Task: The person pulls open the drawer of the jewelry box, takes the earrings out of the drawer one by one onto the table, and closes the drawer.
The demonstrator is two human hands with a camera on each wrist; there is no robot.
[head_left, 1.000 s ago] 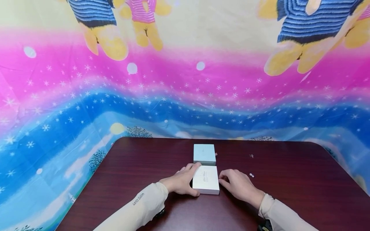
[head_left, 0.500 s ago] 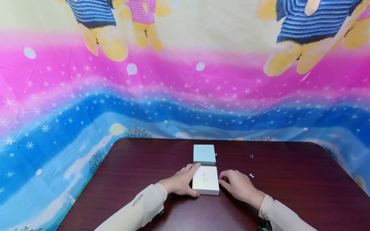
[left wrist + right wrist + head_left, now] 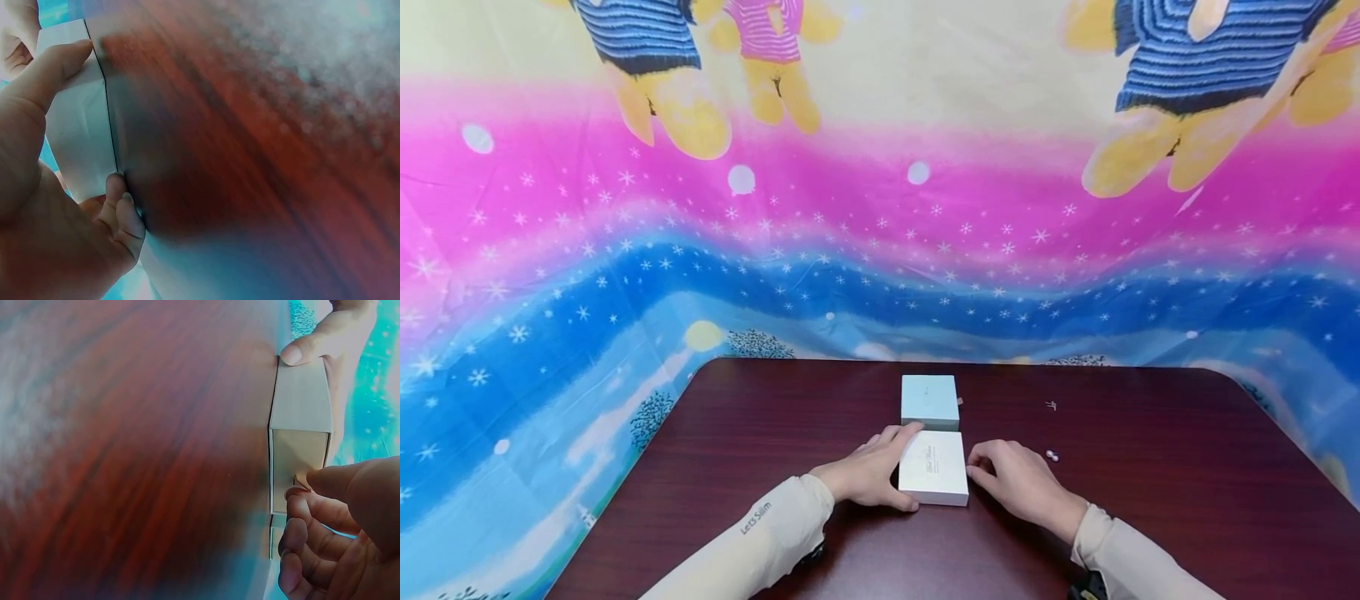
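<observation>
A flat white drawer box (image 3: 934, 465) with printed script on its lid lies on the dark red-brown table. From the left my left hand (image 3: 867, 475) grips it, thumb at the near side and fingers toward the far side. In the left wrist view the thumb lies across one side of the box (image 3: 81, 134). My right hand (image 3: 1018, 482) is at the box's right side. There, in the right wrist view, its thumb and forefinger pinch a small ribbon tab (image 3: 301, 480) on the tan drawer front (image 3: 299, 453); the other fingers curl below.
Right behind the white box stands a pale blue-green box (image 3: 929, 400) with a small pinkish tab at its right. To the right lie small white round beads (image 3: 1052, 456) and, farther back, thin silvery pieces (image 3: 1051, 406). A printed cloth (image 3: 880, 275) hangs behind the table (image 3: 760, 417).
</observation>
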